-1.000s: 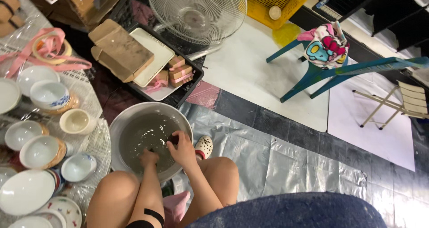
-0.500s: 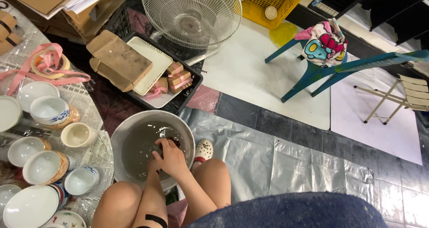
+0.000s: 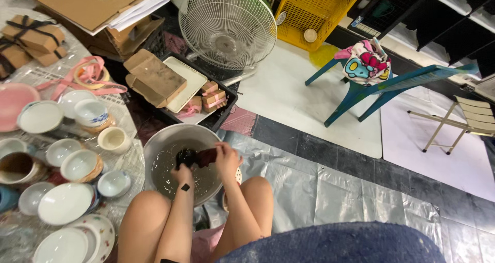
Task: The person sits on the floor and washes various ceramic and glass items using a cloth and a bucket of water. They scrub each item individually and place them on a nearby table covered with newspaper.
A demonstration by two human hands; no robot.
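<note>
Your hands [image 3: 206, 162] meet over the basin [image 3: 154, 152] between your knees, holding a cloth [image 3: 193, 157]. Bowls [image 3: 80, 165] crowd the floor to their left; beyond them lies a crate [image 3: 219, 116], the fan [image 3: 227, 26] farther back, a chair [image 3: 381, 82] right.

My left hand [image 3: 183, 174] and right hand [image 3: 227, 159] sit close together, just beyond my bare knees. Both forearms reach forward between my thighs, fingers curled shut, the right a little farther away.
</note>
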